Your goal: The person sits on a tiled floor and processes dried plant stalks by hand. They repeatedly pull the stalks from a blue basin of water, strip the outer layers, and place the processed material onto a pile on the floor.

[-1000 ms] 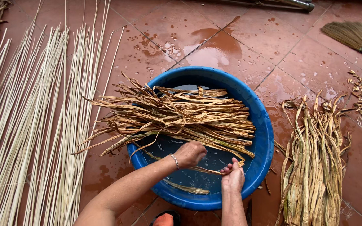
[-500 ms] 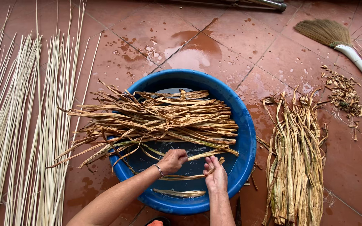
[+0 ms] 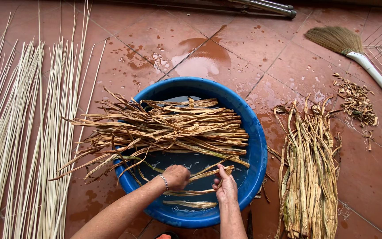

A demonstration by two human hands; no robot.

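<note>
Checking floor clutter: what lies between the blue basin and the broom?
In the head view, between the blue basin and the broom: wet tiles, a bundle of soaked strips, and scattered dry scraps.

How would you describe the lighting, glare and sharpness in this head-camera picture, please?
Head view: soft, even daylight with faint shadows; pale glare on the wet floor tiles beyond the blue basin; the water inside reads dark. Both the left hand and right hand are sharp, without motion blur; the pale reeds splay slightly toward the frame edge.

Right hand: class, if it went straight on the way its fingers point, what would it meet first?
The right hand points away from the person, so it would probably first meet the bundle of dried leaves lying across the blue basin; depth is unclear.
</note>
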